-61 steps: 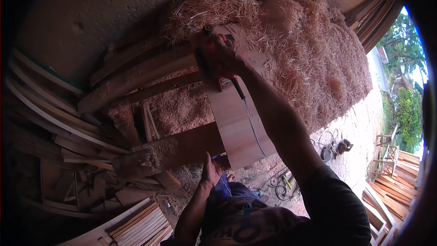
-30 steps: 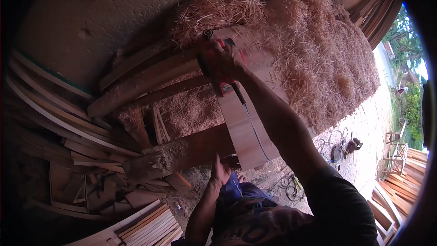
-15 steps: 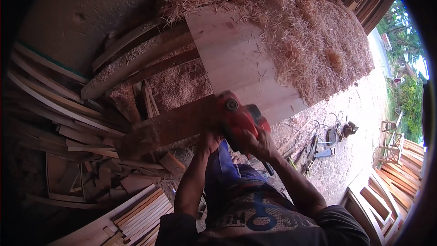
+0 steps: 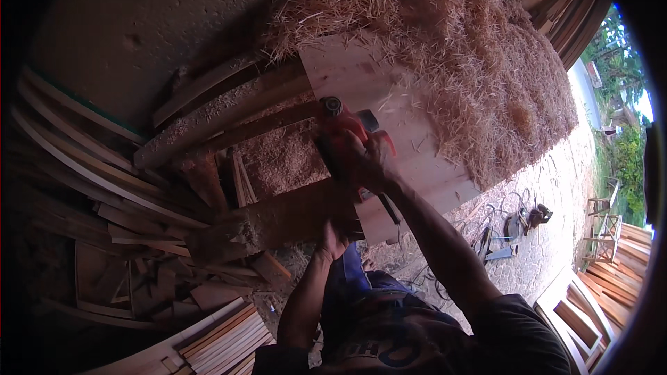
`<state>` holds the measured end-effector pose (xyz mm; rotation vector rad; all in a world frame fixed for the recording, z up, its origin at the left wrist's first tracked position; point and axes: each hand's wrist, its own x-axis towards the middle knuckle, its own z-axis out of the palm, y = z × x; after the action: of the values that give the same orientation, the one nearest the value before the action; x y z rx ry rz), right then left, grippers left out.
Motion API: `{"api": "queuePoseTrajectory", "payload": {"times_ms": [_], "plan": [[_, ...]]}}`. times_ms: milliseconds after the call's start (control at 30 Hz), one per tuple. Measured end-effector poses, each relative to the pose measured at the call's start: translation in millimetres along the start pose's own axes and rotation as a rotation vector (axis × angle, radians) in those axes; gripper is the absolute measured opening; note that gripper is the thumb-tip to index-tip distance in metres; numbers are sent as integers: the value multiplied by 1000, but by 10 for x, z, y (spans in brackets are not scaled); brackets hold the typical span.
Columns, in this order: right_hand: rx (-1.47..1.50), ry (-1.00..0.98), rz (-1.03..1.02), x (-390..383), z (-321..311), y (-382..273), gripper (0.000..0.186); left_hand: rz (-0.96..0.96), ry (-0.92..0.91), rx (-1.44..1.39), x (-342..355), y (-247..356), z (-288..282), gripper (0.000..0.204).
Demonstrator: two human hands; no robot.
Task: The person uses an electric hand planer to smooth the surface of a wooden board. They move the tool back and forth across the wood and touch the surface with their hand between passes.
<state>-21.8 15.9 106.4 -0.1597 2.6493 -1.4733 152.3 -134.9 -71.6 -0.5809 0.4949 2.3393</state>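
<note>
A red electric hand planer (image 4: 345, 128) sits on the left side of a broad pale wooden board (image 4: 340, 73). My right hand (image 4: 372, 160) is wrapped round its handle, the arm stretched forward. Lower down, my left hand (image 4: 333, 242) grips the near edge of the wood where the board meets a dark wooden beam (image 4: 278, 217); some of its fingers are hidden. Loose shavings lie on the board's face, and a few near the planer look blurred.
A large heap of wood shavings (image 4: 479, 83) covers the board's far right. Curved timber strips (image 4: 90, 160) and offcuts (image 4: 104, 274) crowd the left. Power tools with cords (image 4: 517, 226) lie on the floor at right, near a handsaw (image 4: 500, 253). Stacked planks (image 4: 226, 337) stand lower left.
My right hand has pushed the planer forward and slightly left over the board, straightening the arm. My left hand stays near the wood's near edge. The whole view has shifted a little.
</note>
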Motion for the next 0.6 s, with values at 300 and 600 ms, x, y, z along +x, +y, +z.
{"api": "queuePoseTrajectory", "payload": {"times_ms": [300,600], "plan": [[-98,-73,-123,1722,75,109,56,-9,-66,70,-46,50,113,84],[-269,-7,-185,-1403,-155,392,48,6,11,82,246,-147,-238,67]]}}
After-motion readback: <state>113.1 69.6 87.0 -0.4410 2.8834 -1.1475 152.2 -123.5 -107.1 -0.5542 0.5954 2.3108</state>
